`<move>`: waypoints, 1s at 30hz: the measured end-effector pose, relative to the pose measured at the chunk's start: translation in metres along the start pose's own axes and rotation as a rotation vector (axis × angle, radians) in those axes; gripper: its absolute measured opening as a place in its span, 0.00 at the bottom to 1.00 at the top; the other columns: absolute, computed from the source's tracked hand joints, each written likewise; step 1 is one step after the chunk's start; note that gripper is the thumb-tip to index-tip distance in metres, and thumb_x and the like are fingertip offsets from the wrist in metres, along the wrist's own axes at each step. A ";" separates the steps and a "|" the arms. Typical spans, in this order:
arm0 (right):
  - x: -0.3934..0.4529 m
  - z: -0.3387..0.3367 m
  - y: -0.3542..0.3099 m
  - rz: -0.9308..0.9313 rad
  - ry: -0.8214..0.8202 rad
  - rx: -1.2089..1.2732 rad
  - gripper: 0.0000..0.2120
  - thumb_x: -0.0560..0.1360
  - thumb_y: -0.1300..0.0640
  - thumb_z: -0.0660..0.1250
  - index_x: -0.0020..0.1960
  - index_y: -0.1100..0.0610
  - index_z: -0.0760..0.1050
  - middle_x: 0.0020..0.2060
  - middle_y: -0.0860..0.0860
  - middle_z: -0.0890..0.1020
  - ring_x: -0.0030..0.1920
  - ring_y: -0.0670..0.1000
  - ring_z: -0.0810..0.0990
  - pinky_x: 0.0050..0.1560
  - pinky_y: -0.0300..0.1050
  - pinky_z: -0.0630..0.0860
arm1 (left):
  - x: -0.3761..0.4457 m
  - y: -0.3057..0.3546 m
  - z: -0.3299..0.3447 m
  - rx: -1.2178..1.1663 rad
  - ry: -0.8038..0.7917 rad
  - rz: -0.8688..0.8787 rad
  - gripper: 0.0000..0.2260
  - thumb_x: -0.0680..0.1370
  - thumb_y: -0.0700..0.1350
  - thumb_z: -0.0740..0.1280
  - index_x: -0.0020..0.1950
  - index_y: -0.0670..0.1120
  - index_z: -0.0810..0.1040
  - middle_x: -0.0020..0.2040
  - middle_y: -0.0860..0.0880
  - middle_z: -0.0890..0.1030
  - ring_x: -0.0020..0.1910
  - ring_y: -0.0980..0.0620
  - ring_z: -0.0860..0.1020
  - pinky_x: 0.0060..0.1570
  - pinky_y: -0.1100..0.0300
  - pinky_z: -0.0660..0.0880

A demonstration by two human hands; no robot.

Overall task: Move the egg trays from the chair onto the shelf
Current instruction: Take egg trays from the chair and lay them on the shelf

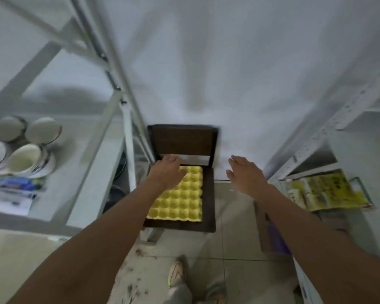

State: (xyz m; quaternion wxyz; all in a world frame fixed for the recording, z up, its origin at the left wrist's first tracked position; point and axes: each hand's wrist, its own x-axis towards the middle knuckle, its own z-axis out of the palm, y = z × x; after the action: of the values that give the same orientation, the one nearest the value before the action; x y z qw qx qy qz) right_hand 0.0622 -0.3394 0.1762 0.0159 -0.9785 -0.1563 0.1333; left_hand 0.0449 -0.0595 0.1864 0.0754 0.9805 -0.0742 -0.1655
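Both arms extended; left hand [167, 172] flat and open over the yellow egg trays [178, 198], right hand [242, 174] open, beside the chair [207, 218]. Trays on the seat; transfer to the shelf [92, 163] not yet begun

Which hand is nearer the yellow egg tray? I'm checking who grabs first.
Left. The left hand lies over the far left corner of the yellow egg tray on the chair; the right hand hangs open off to the tray's right, apart from it.

Yellow egg tray [180, 198] lies flat on the dark chair [207, 216] seat.
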 end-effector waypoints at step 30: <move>0.064 0.177 -0.121 0.213 -0.454 0.234 0.23 0.85 0.47 0.54 0.74 0.56 0.71 0.68 0.57 0.76 0.69 0.59 0.74 0.67 0.55 0.72 | -0.010 -0.135 0.180 -0.276 -0.222 -0.372 0.12 0.83 0.42 0.61 0.65 0.44 0.76 0.63 0.43 0.81 0.62 0.41 0.81 0.58 0.51 0.78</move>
State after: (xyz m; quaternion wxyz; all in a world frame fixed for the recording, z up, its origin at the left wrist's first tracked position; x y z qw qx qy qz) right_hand 0.0374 -0.2063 -0.0015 0.0792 -0.9260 -0.0356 0.3673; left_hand -0.0081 0.0517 -0.0019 0.1683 0.9336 0.1227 -0.2915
